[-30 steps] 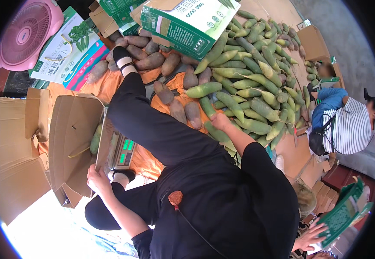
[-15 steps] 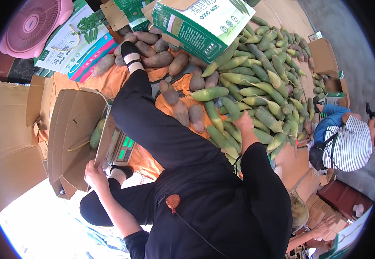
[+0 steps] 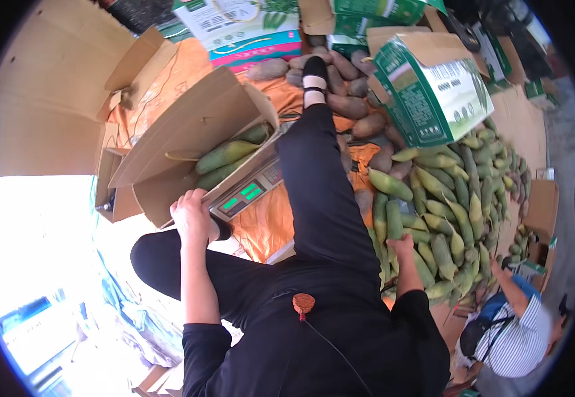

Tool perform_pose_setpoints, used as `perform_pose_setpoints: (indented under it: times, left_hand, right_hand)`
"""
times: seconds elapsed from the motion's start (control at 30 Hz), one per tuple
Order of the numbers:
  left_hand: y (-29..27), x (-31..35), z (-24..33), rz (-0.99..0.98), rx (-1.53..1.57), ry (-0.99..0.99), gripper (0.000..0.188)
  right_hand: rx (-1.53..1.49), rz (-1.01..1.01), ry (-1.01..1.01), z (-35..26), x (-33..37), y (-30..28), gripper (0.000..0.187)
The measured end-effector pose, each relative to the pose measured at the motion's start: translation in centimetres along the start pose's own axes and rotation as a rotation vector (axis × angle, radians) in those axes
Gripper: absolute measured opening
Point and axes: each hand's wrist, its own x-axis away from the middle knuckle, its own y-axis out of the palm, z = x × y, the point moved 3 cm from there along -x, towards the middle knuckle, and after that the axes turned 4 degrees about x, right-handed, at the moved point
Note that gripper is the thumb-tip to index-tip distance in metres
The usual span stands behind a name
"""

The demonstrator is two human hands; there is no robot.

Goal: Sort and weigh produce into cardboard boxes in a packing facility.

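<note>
My left hand (image 3: 191, 210) has its fingers closed over the near edge of an opened cardboard box (image 3: 168, 132). Several green radishes (image 3: 224, 155) lie inside that box, which rests at the scale. A digital scale (image 3: 244, 195) with lit green displays shows along the box's right side. To the right of my leg, my right hand (image 3: 403, 245) is wrapped round the lower end of a green radish (image 3: 394, 220). This radish points away from me, at the left side of a large heap of green radishes (image 3: 459, 218).
Purplish-brown radishes (image 3: 347, 106) lie around my outstretched foot on an orange cloth (image 3: 261, 228). A green and white carton (image 3: 426, 92) leans over the heap's far side. More printed cartons (image 3: 254, 33) stand at the back. A person in a striped shirt (image 3: 516, 341) works at far right.
The view has turned left, so the scene sits further right and more radishes show inside the box. My right hand still grips its radish; my left hand remains on the box edge.
</note>
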Motion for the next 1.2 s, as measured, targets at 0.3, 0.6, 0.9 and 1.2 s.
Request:
perform_pose_setpoints:
  times: [0.3,0.6,0.9,1.2]
  left_hand:
    - [-0.8,0.6,-0.3,0.133,0.157,0.058,0.011]
    - [-1.8,1.4,-0.3,0.253,0.272,0.055,0.017]
    - [-1.4,1.5,-1.3,0.192,0.510,-0.022,0.019]
    - [-0.3,1.0,-0.9,0.117,0.355,0.083,0.027]
  right_hand:
    - [-0.477,-0.200,-0.548,-15.7,3.0,-5.2,0.049]
    - [-0.062,0.045,-1.297,-42.0,18.2,-12.3,0.060]
    - [0.311,-0.114,-1.646,-52.7,28.3,1.2,0.041]
    - [-0.065,-0.150,-1.641,-49.0,27.8,5.4,0.030]
